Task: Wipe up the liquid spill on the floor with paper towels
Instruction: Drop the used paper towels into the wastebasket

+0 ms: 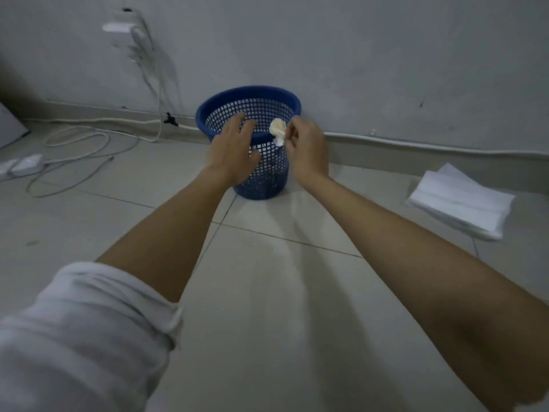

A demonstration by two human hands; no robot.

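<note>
The right hand (307, 150) pinches a stained paper wad (278, 129) over the bin (261, 179) rim at about four o'clock. Carry it further inward before releasing. The left hand (234, 150) hovers flat, fingers straight, holding nothing.

A plain indoor room, home or office, judging by the pale tiled floor (267, 307), grey painted wall (356, 49), wall socket (121, 28) with trailing cables (89, 144), and blue mesh wastebasket (267, 173).
</note>
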